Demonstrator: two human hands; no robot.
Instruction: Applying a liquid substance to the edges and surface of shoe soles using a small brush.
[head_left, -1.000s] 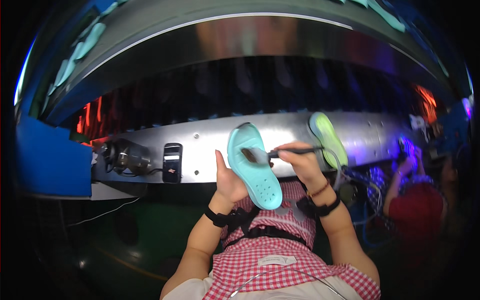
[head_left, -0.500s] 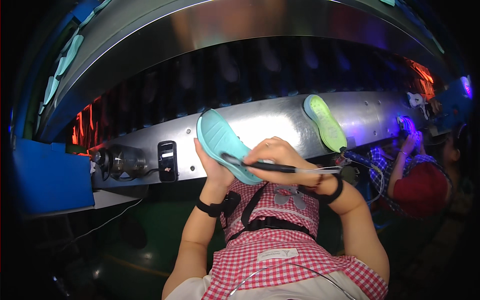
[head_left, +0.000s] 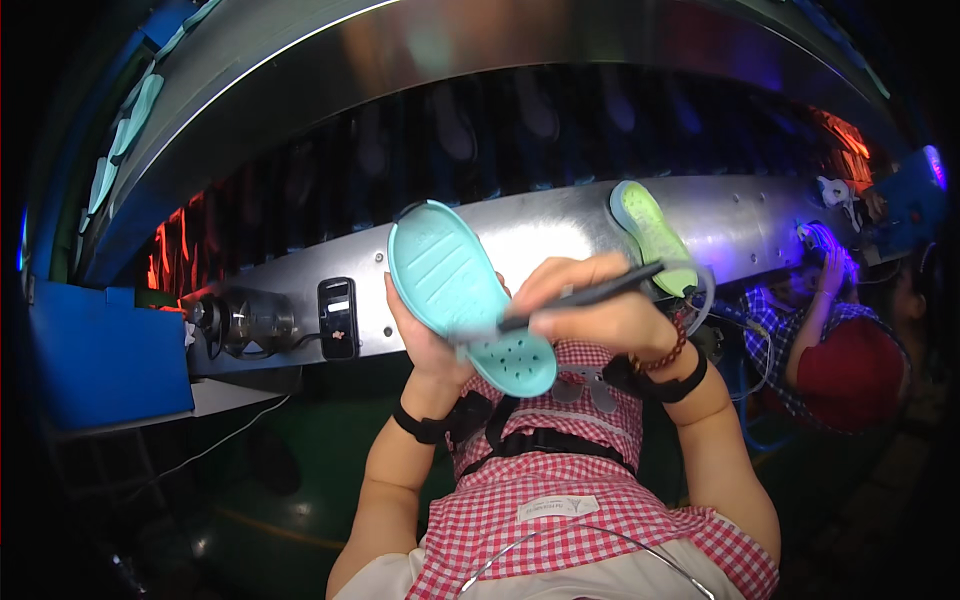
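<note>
A turquoise shoe sole (head_left: 445, 270) is tilted up in front of my chest, its grooved, hollow inner side toward me and small holes at its near end. My left hand (head_left: 428, 345) grips it from beneath along the left edge. In my right hand (head_left: 620, 320) is a brush (head_left: 600, 290) with a black handle and a thin clear tube at its rear end. The brush's blurred tip is over the middle of the sole; whether it touches cannot be told. Beyond my right hand, a yellow-green shoe sole (head_left: 650, 225) lies on the metal ledge (head_left: 540, 225).
A phone (head_left: 338, 320) and a clear glass pot (head_left: 255, 322) are on the ledge's left part, beside a blue box (head_left: 105, 350). Behind the ledge runs a dark conveyor (head_left: 400, 160) with soles on it. A person (head_left: 845, 375) works under violet light at the right.
The turquoise sole has turned to face me more, exposing its holed end. My right hand and the brush have moved a little to the right, and the brush handle has swung upward.
</note>
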